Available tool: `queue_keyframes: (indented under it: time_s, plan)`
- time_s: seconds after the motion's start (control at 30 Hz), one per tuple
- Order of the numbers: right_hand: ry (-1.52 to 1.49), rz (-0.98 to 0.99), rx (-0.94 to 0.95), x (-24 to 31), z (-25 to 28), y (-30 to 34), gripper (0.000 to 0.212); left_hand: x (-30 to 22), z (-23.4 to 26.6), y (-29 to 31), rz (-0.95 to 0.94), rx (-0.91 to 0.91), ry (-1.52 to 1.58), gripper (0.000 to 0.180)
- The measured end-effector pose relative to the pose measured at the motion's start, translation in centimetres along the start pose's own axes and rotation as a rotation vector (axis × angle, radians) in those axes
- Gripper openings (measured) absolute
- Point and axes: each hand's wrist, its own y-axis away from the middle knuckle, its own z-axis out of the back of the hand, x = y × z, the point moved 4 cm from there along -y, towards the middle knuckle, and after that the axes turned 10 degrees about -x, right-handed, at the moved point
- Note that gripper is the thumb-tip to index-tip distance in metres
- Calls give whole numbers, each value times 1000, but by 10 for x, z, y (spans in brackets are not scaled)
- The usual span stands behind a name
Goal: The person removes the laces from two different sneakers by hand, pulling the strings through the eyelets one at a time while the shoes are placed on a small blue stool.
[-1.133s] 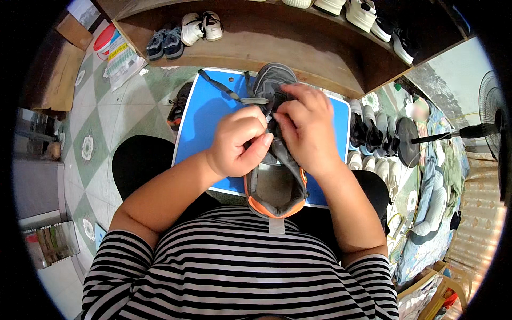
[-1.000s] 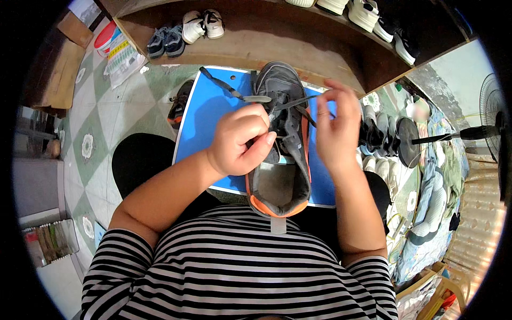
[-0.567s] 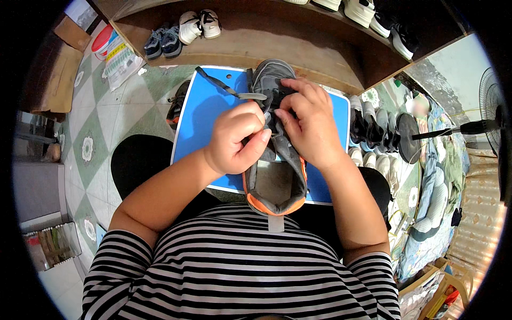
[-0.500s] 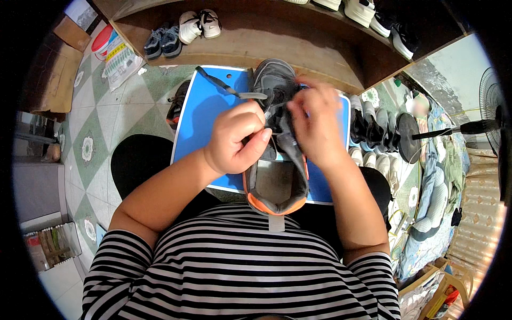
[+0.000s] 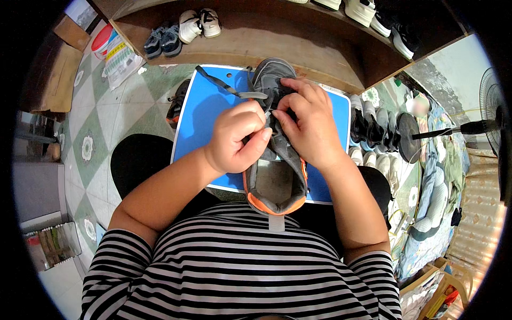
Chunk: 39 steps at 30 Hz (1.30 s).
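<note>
A dark grey shoe (image 5: 274,72) with an orange heel collar lies toe away from me on a blue board (image 5: 193,133) across my lap. Its opening faces my body. A dark flat shoelace (image 5: 218,81) trails from the lacing area to the far left over the board. My left hand (image 5: 238,136) is closed at the left of the tongue, thumb pressed to the curled fingers; what it pinches is hidden. My right hand (image 5: 309,120) lies on the right of the lacing area. Its thumb and forefinger nearly meet at the eyelets, over something too small to make out.
Beyond the board stands a wooden shelf (image 5: 256,48) holding white sneakers (image 5: 200,25) and blue-grey shoes (image 5: 162,41). Another dark shoe (image 5: 177,104) is on the floor at left. Several shoes (image 5: 375,125) line the right, beside a black fan (image 5: 474,128). A red-and-white bucket (image 5: 101,42) stands far left.
My right hand, blurred before, has steadied and moved slightly left, its thumb and forefinger now at the eyelets. My left hand and the shoe stay nearly in place.
</note>
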Motion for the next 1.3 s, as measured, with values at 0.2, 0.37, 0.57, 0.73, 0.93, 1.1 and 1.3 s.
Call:
queue_keyframes:
  time_s: [0.2, 0.37, 0.57, 0.73, 0.93, 1.1, 1.3]
  plan:
    - [392, -173, -218, -26, 27, 1, 13, 0, 2, 3, 61, 59, -28, 19]
    - [68, -122, -277, -18, 20, 2, 15, 1, 1, 4, 76, 58, -9, 20]
    - [19, 11, -42, 1, 2, -2, 16, 0, 0, 0, 18, -7, 9, 19]
    - [268, -85, -199, -20, 20, 0, 14, 1, 1, 0, 11, 21, -9, 19]
    - [182, -94, -320, -25, 26, 1, 22, 1, 1, 0, 15, 9, -11, 18]
    - [19, 37, -75, 1, 5, 1, 19, 1, 0, 1, 21, 11, -4, 18]
    - [133, 25, -116, -8, 18, 0, 16, 0, 0, -2, 11, 45, -29, 18]
